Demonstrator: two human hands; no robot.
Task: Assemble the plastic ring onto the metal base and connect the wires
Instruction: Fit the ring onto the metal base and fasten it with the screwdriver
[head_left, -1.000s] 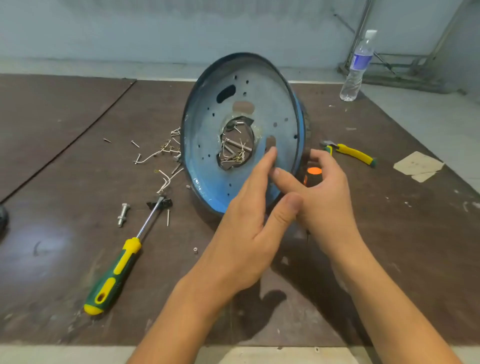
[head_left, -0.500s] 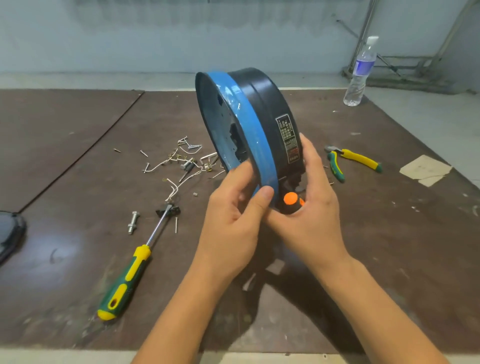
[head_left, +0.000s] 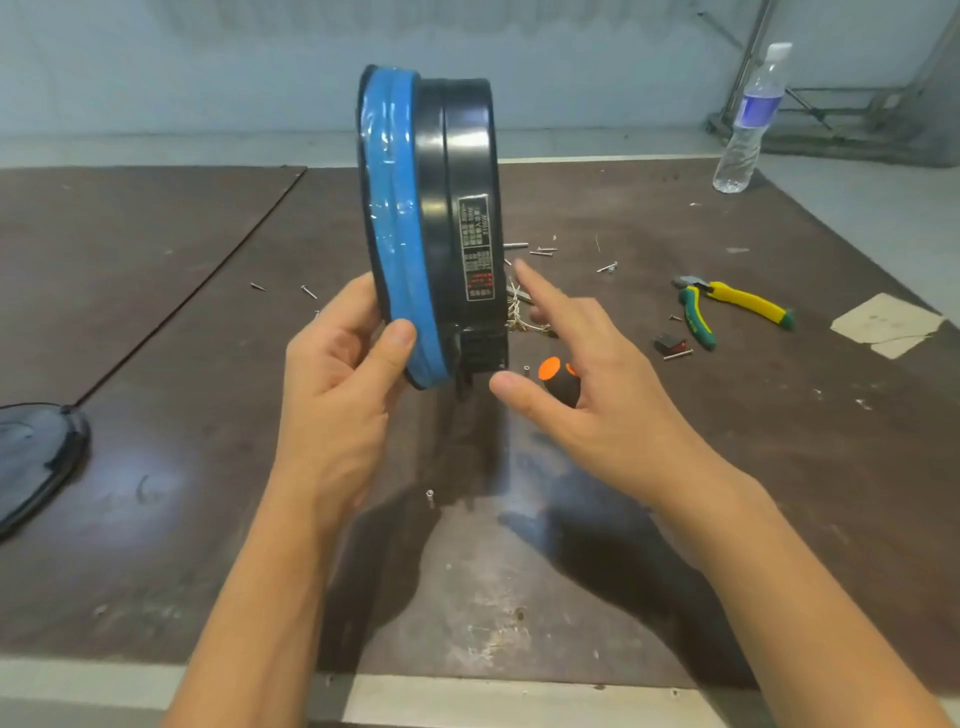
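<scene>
The left hand (head_left: 345, 384) grips the metal base (head_left: 431, 223) on edge by its lower rim, above the table (head_left: 779, 467) middle, while the open-fingered right hand (head_left: 597, 384) hovers just right, nearer the wires (head_left: 522, 312) behind.

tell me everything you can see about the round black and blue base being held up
The round base is held on edge above the brown table, its rim facing the camera. One band is wrapped in glossy, wrinkled blue film; the rest looks like shiny black metal, with a printed label and a ribbed black block at the bottom. The left hand grips the blue edge, thumb on the film. The open right hand is just beside it, not clearly touching.
</scene>
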